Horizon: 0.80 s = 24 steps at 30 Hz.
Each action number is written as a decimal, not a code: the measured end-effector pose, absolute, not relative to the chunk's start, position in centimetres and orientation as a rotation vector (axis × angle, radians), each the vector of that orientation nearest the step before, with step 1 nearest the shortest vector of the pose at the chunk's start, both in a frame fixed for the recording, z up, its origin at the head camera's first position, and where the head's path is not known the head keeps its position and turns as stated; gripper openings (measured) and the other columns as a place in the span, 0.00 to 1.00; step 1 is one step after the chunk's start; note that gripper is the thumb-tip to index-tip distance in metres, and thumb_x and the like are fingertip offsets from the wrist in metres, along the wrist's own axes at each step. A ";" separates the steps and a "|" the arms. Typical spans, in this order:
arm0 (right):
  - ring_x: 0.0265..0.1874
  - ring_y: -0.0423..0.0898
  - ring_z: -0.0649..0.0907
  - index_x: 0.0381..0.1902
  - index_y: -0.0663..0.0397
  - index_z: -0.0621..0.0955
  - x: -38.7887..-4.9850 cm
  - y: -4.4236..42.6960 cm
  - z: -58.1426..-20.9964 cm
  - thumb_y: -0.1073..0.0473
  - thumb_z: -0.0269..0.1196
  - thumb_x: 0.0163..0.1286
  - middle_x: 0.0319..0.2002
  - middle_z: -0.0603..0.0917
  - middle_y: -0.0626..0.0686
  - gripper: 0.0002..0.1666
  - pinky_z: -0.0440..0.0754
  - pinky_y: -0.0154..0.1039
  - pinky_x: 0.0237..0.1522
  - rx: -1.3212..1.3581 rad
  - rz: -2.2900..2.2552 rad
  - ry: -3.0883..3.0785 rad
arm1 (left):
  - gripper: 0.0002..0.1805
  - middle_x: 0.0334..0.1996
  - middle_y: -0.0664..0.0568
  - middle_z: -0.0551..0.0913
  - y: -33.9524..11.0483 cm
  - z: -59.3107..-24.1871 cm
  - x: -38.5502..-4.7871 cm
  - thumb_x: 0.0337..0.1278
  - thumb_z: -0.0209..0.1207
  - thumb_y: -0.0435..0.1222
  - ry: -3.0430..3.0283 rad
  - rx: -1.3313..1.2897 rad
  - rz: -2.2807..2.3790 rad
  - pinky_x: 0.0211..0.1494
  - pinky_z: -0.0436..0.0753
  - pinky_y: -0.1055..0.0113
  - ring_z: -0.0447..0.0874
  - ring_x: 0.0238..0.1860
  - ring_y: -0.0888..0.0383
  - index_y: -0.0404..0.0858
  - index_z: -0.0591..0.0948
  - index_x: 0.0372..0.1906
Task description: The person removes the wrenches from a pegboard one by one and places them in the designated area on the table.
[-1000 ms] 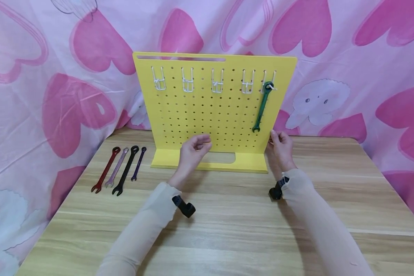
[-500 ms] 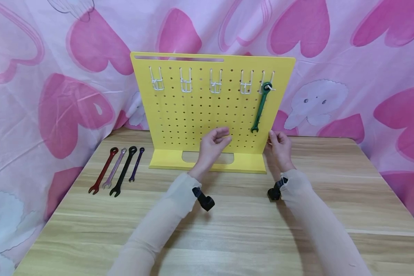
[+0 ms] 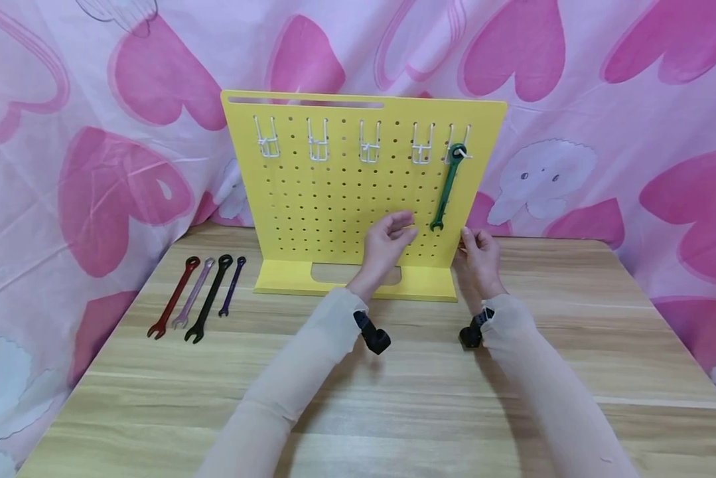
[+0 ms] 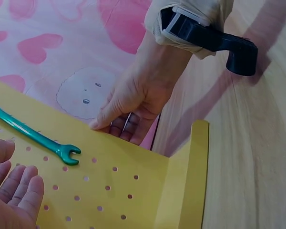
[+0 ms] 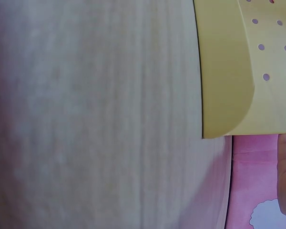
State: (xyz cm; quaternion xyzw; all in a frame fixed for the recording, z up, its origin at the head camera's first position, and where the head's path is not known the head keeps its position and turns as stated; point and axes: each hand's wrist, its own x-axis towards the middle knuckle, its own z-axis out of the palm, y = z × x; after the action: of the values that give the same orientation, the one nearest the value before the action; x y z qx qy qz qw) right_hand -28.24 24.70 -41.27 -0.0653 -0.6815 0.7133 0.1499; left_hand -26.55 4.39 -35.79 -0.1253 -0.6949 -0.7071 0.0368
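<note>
A yellow pegboard (image 3: 310, 212) stands upright on the table, with several white wire hooks (image 3: 369, 149) along its upper part. From the rightmost hook hangs a green combination wrench (image 3: 446, 189), slightly slanted. My left hand (image 3: 387, 247) is in front of the board, left of the wrench's lower end, holding nothing. Its fingers are relaxed and apart from the wrench in the left wrist view. My right hand (image 3: 483, 259) pinches the board's right edge low down, thumb in front and fingers behind. The right wrist view shows only part of that hand, below the board's edge.
On the table's left lie a red wrench (image 3: 174, 299), a pink wrench (image 3: 193, 292), a black wrench (image 3: 209, 299) and a small purple wrench (image 3: 233, 285), side by side. A pink heart-patterned cloth (image 3: 572, 53) hangs behind the wooden table (image 3: 429, 411).
My left hand has moved right and slightly up across the front of the board, closer to the green wrench. The right hand stays at the board's edge. The head view has shifted slightly.
</note>
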 end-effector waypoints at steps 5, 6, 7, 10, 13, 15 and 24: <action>0.37 0.41 0.80 0.37 0.63 0.75 -28.1 24.7 -41.5 0.53 0.55 0.69 0.35 0.79 0.49 0.16 0.83 0.32 0.41 -0.188 2.059 -1.968 | 0.21 0.52 0.48 0.81 5.3 -35.5 -27.0 0.55 0.63 0.34 -2.141 -0.349 -2.190 0.52 0.79 0.72 0.81 0.51 0.56 0.38 0.77 0.55; 0.37 0.41 0.80 0.37 0.64 0.75 -28.1 24.6 -41.4 0.54 0.55 0.70 0.35 0.79 0.49 0.15 0.83 0.33 0.41 -0.190 2.063 -1.964 | 0.21 0.52 0.49 0.81 5.4 -35.5 -27.1 0.55 0.63 0.34 -2.143 -0.336 -2.200 0.52 0.79 0.72 0.81 0.51 0.56 0.38 0.77 0.55; 0.36 0.41 0.80 0.37 0.65 0.75 -28.0 24.6 -41.3 0.55 0.55 0.70 0.34 0.79 0.49 0.15 0.83 0.33 0.41 -0.189 2.065 -1.963 | 0.21 0.52 0.50 0.81 5.6 -35.4 -27.1 0.55 0.64 0.34 -2.142 -0.326 -2.211 0.52 0.79 0.72 0.81 0.51 0.57 0.39 0.77 0.55; 0.36 0.42 0.81 0.37 0.68 0.75 -27.7 24.4 -40.8 0.57 0.55 0.70 0.33 0.80 0.49 0.15 0.83 0.34 0.41 -0.192 2.070 -1.953 | 0.21 0.52 0.52 0.81 5.9 -35.4 -27.4 0.55 0.63 0.35 -2.147 -0.307 -2.223 0.52 0.79 0.72 0.81 0.50 0.58 0.41 0.77 0.56; 0.36 0.43 0.81 0.36 0.68 0.74 -27.3 24.1 -40.2 0.58 0.54 0.70 0.33 0.80 0.50 0.14 0.83 0.35 0.41 -0.193 2.073 -1.954 | 0.21 0.52 0.51 0.81 6.3 -35.5 -27.8 0.56 0.63 0.34 -2.141 -0.311 -2.227 0.52 0.79 0.73 0.81 0.50 0.58 0.41 0.76 0.56; 0.37 0.44 0.81 0.36 0.68 0.74 -27.1 23.9 -39.9 0.58 0.54 0.70 0.33 0.80 0.50 0.14 0.83 0.36 0.42 -0.195 2.078 -1.949 | 0.21 0.53 0.51 0.81 6.5 -35.4 -27.9 0.56 0.63 0.34 -2.142 -0.317 -2.223 0.52 0.79 0.73 0.81 0.50 0.58 0.41 0.76 0.56; 0.37 0.44 0.80 0.38 0.68 0.74 -26.9 23.9 -39.3 0.57 0.54 0.71 0.34 0.79 0.50 0.15 0.83 0.35 0.42 -0.208 2.058 -1.970 | 0.21 0.52 0.53 0.81 7.6 -35.3 -28.4 0.56 0.63 0.36 -2.144 -0.291 -2.278 0.51 0.79 0.74 0.81 0.49 0.61 0.42 0.76 0.57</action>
State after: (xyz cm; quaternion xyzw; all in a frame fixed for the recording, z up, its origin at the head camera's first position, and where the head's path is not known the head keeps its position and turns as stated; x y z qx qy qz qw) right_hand -26.92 23.94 -39.29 -0.0721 -0.6826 0.7133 0.1420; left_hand -28.38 7.56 -35.26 -0.0927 -0.6823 -0.7251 -0.0001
